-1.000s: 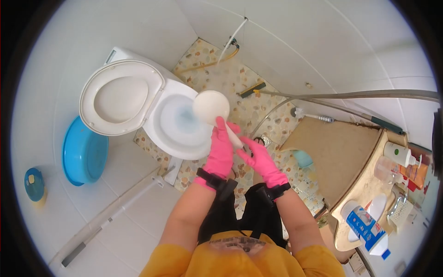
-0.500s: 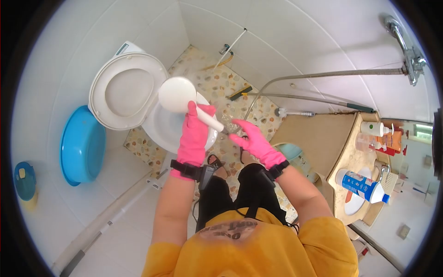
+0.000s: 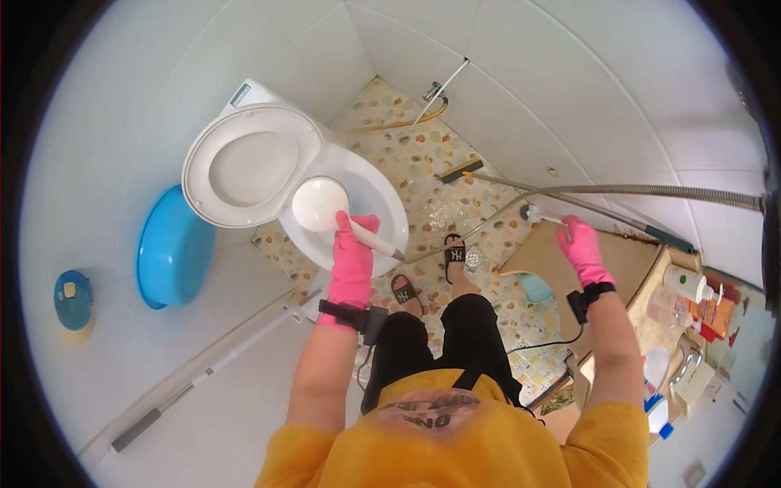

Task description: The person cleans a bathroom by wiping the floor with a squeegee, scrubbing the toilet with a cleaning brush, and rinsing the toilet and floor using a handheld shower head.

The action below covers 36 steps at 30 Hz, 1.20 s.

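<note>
With twelve o'clock at the top of the head view, we hold the white shower head (image 3: 320,203) in our left hand (image 3: 352,262), its fingers wrapped round the handle close to the round end. That handle runs from ten o'clock down to four, with the round end over the toilet bowl (image 3: 382,195) and the hose (image 3: 651,189) leaving toward two. Our right hand (image 3: 582,250) reaches out at three o'clock from the left, its fingers curled at the handle of the brush (image 3: 531,213); we cannot tell whether they close on it or only hover above. The brush head points between nine and ten o'clock from those fingers, and the handle's long axis runs back beneath them toward three or four. The right hand is clearly the nearer one; the left is well apart. The squeegee (image 3: 461,171) lies further out, toward ten o'clock from the brush.
</note>
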Motion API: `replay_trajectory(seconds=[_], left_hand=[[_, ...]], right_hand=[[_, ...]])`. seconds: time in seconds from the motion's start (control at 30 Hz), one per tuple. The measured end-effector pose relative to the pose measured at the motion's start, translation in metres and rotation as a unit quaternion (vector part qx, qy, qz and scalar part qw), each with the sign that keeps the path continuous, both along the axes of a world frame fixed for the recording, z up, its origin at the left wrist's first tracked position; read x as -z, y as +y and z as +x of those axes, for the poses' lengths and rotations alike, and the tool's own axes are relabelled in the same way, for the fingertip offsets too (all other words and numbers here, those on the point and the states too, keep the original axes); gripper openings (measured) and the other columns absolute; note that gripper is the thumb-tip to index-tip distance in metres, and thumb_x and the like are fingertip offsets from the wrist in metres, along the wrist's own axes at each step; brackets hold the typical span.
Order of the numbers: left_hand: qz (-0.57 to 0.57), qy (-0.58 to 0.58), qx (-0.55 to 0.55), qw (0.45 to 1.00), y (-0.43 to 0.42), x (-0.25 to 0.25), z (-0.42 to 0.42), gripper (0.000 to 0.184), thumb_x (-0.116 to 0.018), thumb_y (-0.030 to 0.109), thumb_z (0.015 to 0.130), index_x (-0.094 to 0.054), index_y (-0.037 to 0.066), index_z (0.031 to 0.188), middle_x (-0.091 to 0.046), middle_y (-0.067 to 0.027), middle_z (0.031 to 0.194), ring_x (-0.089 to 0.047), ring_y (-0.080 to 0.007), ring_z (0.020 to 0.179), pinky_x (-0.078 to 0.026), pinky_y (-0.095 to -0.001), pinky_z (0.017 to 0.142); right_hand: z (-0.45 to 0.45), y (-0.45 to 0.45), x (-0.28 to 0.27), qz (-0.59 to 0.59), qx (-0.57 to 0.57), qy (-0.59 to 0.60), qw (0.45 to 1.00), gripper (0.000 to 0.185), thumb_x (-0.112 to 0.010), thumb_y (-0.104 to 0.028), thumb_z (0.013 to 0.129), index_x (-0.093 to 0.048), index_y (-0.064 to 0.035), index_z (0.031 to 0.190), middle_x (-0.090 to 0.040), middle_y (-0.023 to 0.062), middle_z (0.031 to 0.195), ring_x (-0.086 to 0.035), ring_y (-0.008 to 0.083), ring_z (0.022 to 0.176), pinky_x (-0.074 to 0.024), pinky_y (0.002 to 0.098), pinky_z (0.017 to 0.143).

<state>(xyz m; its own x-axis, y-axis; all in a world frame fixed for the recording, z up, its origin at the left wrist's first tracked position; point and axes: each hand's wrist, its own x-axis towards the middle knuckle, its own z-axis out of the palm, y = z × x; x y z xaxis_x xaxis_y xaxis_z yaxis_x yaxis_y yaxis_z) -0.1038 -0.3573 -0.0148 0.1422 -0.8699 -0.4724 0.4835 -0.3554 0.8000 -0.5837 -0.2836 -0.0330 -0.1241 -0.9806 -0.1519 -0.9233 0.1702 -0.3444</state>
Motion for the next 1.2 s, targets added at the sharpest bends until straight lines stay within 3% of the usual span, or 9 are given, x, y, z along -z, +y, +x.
replay_trajectory(seconds=[0.1, 0.17, 0.33, 0.47, 0.6, 0.8, 1.03, 1.13, 1.2], left_hand=[[0.023, -0.005, -0.012, 1.000, -0.012, -0.002, -0.022, 0.057, -0.048, 0.054, 0.094, -0.056, -0.002, 0.091, -0.062, -0.0159, 0.093, -0.060, -0.0267, 0.093, -0.048, -0.0399, 0.093], [0.023, -0.011, -0.003, 1.000, -0.015, -0.004, -0.034, 0.057, -0.047, 0.055, 0.094, -0.056, -0.002, 0.092, -0.062, -0.0158, 0.094, -0.060, -0.0262, 0.094, -0.047, -0.0392, 0.094], [0.030, -0.067, 0.004, 0.997, -0.026, -0.017, -0.057, 0.057, -0.045, 0.055, 0.095, -0.057, 0.000, 0.094, -0.063, -0.0154, 0.099, -0.059, -0.0246, 0.099, -0.043, -0.0373, 0.097], [-0.002, -0.063, -0.012, 0.998, -0.029, -0.018, -0.054, 0.057, -0.044, 0.056, 0.095, -0.058, 0.000, 0.097, -0.064, -0.0134, 0.101, -0.058, -0.0227, 0.099, -0.043, -0.0362, 0.094], [0.005, -0.090, -0.001, 0.996, -0.023, -0.017, -0.034, 0.057, -0.044, 0.056, 0.095, -0.059, 0.001, 0.096, -0.065, -0.0113, 0.099, -0.057, -0.0204, 0.093, -0.043, -0.0342, 0.090], [0.060, -0.118, 0.087, 0.987, -0.022, -0.017, -0.014, 0.054, -0.047, 0.055, 0.094, -0.061, 0.004, 0.090, -0.066, -0.0078, 0.090, -0.055, -0.0163, 0.087, -0.043, -0.0311, 0.085], [-0.054, -0.167, 0.124, 0.977, -0.030, -0.040, 0.000, 0.048, -0.051, 0.051, 0.094, -0.060, 0.004, 0.088, -0.065, -0.0060, 0.087, -0.053, -0.0159, 0.085, -0.041, -0.0302, 0.086], [-0.054, -0.156, 0.157, 0.974, -0.035, -0.029, 0.014, 0.047, -0.053, 0.050, 0.093, -0.060, 0.003, 0.091, -0.064, -0.0057, 0.087, -0.054, -0.0165, 0.087, -0.040, -0.0292, 0.088], [0.021, -0.160, 0.186, 0.969, -0.034, -0.021, 0.019, 0.049, -0.055, 0.049, 0.091, -0.059, 0.001, 0.099, -0.064, -0.0057, 0.087, -0.054, -0.0170, 0.088, -0.040, -0.0285, 0.088]], right_hand=[[-0.031, -0.045, -0.028, -0.021, -0.095, 0.087, 0.991, 0.037, -0.065, -0.021, 0.079, -0.060, -0.0014, 0.109, -0.064, 0.0212, 0.102, -0.060, 0.0372, 0.100, -0.0475, 0.0424, 0.089], [-0.048, -0.066, -0.048, 0.184, -0.109, 0.165, 0.963, 0.041, -0.066, -0.018, 0.077, -0.058, -0.0029, 0.114, -0.064, 0.0201, 0.107, -0.060, 0.0362, 0.102, -0.0470, 0.0425, 0.090], [-0.119, -0.070, -0.002, 0.253, -0.235, 0.373, 0.861, 0.034, -0.062, -0.011, 0.077, -0.061, -0.0071, 0.111, -0.062, 0.0168, 0.113, -0.059, 0.0349, 0.107, -0.0478, 0.0406, 0.091], [-0.115, -0.074, 0.000, 0.322, -0.110, 0.214, 0.916, 0.024, -0.048, -0.009, 0.087, -0.061, -0.0061, 0.107, -0.060, 0.0178, 0.117, -0.057, 0.0342, 0.111, -0.0473, 0.0415, 0.093], [-0.118, -0.068, 0.006, 0.273, -0.128, 0.191, 0.934, 0.032, -0.048, -0.007, 0.087, -0.057, -0.0070, 0.117, -0.061, 0.0198, 0.114, -0.056, 0.0361, 0.111, -0.0463, 0.0426, 0.094], [-0.049, -0.091, -0.088, 0.239, -0.140, 0.188, 0.942, 0.037, -0.042, -0.008, 0.088, -0.059, -0.0125, 0.121, -0.063, 0.0157, 0.113, -0.057, 0.0322, 0.111, -0.0455, 0.0415, 0.095], [-0.008, -0.090, -0.217, 0.313, -0.157, 0.231, 0.908, 0.038, -0.056, -0.010, 0.081, -0.061, -0.0136, 0.119, -0.063, 0.0149, 0.114, -0.056, 0.0338, 0.111, -0.0460, 0.0418, 0.095], [0.034, -0.094, -0.293, 0.396, -0.063, 0.201, 0.894, 0.037, -0.061, -0.015, 0.079, -0.063, -0.0118, 0.116, -0.067, 0.0150, 0.101, -0.068, 0.0262, 0.074, -0.0547, 0.0366, 0.070], [0.009, -0.081, -0.310, 0.288, -0.151, 0.205, 0.923, 0.036, -0.064, -0.016, 0.077, -0.065, -0.0108, 0.113, -0.068, 0.0125, 0.087, -0.064, 0.0213, 0.057, -0.0533, 0.0336, 0.057]])
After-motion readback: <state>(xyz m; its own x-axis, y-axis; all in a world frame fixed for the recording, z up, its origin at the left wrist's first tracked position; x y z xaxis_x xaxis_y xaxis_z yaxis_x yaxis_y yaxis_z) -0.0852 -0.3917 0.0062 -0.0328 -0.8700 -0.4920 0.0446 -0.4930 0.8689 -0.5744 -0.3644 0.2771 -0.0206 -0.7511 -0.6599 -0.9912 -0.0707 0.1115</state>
